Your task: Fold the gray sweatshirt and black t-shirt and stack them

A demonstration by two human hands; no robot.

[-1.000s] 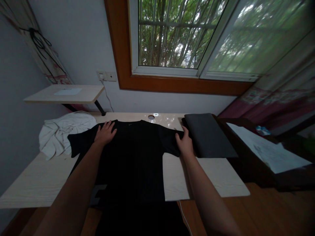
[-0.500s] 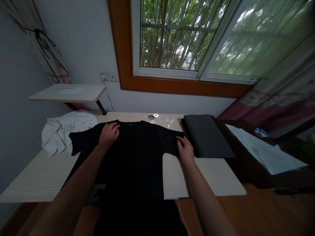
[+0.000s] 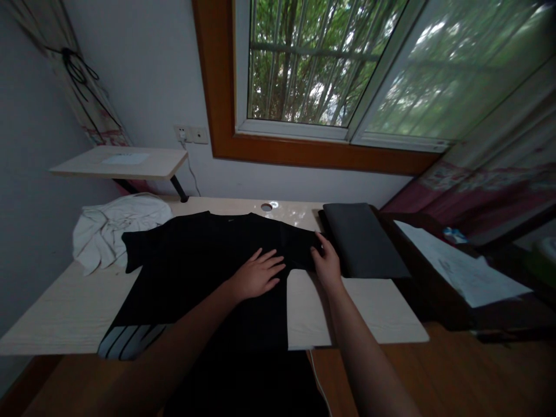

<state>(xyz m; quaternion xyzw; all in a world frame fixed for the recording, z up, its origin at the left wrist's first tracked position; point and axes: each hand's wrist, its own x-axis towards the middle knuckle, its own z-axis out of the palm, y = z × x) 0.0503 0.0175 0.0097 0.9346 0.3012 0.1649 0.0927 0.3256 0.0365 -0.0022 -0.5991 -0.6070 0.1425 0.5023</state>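
A black T-shirt [image 3: 195, 260] lies spread out on a pale wooden desk [image 3: 52, 318], neck toward the wall, with white stripes near its lower left hem. My left hand [image 3: 259, 275] rests flat on the right part of the chest, fingers spread. At the end of the right sleeve [image 3: 299, 249] is my right hand [image 3: 326, 263], its thumb and forefinger apart and touching the cuff. The left sleeve [image 3: 141, 249] stretches out flat with no hand on it. My left forearm covers part of the lower shirt.
A crumpled white cloth [image 3: 117, 226] lies at the back left, below a small raised shelf [image 3: 160, 165]. A dark grey flat case [image 3: 365, 240] sits beside my right hand. Farther right, papers [image 3: 460, 263] lie on a dark surface. A window [image 3: 321, 69] is ahead.
My left hand has moved from the left shoulder of the shirt right and down to its chest. My right hand stays at the right cuff, its fingers now more spread.
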